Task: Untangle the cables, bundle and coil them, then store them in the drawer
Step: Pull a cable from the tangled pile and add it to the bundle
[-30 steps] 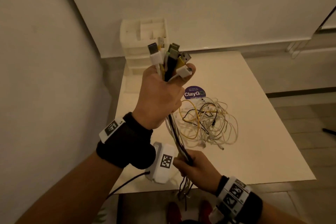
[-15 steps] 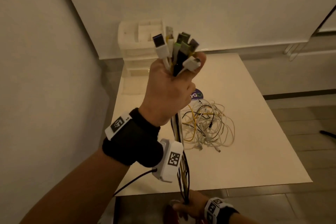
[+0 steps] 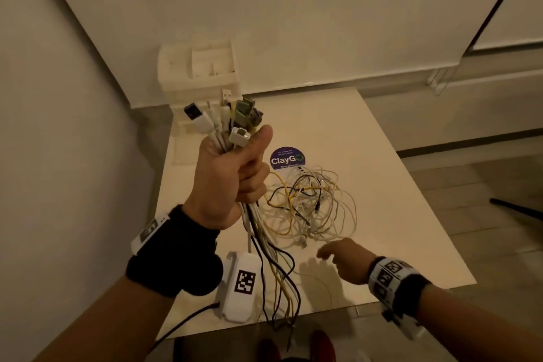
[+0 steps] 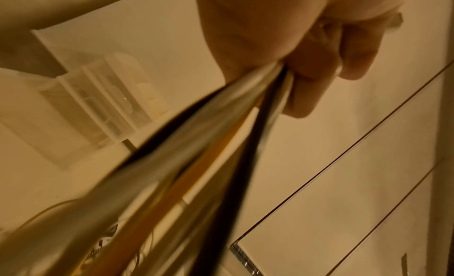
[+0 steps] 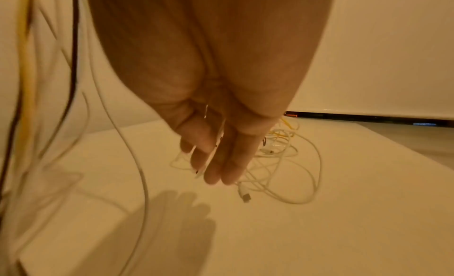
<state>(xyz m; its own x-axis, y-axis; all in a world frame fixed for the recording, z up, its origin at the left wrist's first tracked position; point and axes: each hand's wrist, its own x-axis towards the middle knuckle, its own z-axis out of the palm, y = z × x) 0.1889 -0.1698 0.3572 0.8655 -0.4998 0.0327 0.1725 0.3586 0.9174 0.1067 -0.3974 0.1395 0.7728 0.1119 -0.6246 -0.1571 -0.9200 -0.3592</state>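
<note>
Now we work over the table [image 3: 382, 185]: the tangled cables [image 3: 308, 206] lie at its middle. Our left hand [image 3: 226, 182] grips the plug ends; our right hand [image 3: 343, 258], fingers [image 5: 221, 163] relaxed, hovers nearby. Limp, light strands—grasp near connectors.

A round purple ClayGo sticker [image 3: 287, 158] is lying near the middle of the cream worktop [image 3: 382, 173], which is sitting against a pale wall [image 3: 293, 9].
</note>
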